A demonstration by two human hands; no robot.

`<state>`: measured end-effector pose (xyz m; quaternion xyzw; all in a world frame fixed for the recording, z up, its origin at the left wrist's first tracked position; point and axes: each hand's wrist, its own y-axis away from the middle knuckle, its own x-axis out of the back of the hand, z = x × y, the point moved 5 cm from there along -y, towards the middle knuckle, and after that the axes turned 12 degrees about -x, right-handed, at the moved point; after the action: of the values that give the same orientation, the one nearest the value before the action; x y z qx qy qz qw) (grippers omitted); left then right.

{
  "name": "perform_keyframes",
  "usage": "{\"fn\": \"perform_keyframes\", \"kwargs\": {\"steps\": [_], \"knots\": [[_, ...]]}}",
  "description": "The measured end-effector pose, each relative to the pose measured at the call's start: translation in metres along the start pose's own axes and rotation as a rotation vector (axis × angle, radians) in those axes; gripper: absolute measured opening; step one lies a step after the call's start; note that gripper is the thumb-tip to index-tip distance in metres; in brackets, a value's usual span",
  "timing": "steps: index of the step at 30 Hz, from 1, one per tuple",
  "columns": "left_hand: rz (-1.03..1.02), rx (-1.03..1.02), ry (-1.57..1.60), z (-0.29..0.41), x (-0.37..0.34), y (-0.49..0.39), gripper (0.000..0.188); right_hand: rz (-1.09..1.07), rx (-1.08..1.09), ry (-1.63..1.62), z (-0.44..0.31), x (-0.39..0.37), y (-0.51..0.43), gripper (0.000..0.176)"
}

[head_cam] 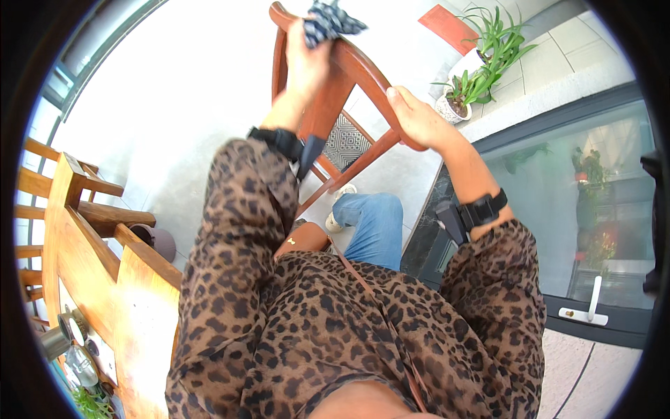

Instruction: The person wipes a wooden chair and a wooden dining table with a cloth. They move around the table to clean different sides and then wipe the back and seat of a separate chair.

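Note:
A reddish-brown wooden chair (328, 102) stands before me, its curved top rail (366, 68) towards the upper part of the view. My left hand (309, 65) holds a dark-and-white patterned cloth (328, 23) against that rail, slightly blurred. At the rail's right end, my right hand (419, 118) grips the wood, thumb on top and most fingers hidden underneath. Through the frame of the backrest shows part of a seat cushion (345, 139) with a black-and-white geometric pattern.
Potted green plants (458, 99) stand along a ledge at upper right, near a red panel (449, 29). A glazed door (555, 209) with a white handle (594, 304) is on my right. Left lies a wooden table (86, 293) with metal and glass vessels, near a purplish bin (157, 242).

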<state>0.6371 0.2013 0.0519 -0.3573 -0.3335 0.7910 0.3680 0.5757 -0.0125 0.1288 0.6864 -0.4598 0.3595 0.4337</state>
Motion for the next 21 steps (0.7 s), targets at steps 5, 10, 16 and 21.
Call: {"fn": "perform_keyframes", "kwargs": {"steps": [5,10,16,21], "knots": [[-0.208,-0.135,0.029,0.126,-0.060,0.076,0.060,-0.153,-0.183,-0.529,0.024,0.005,-0.021,0.035],[-0.296,-0.260,-0.167,0.070,-0.030,0.055,0.050,-0.286,-0.148,-0.477,0.019,0.000,-0.026,0.044],[-0.117,-0.122,-0.496,-0.015,0.008,-0.012,0.050,-0.331,-0.056,-0.438,0.026,-0.015,-0.032,0.048],[-0.250,0.130,-0.242,0.071,-0.035,0.060,0.055,-0.226,-0.064,-0.770,0.044,-0.008,-0.036,0.056]]}}
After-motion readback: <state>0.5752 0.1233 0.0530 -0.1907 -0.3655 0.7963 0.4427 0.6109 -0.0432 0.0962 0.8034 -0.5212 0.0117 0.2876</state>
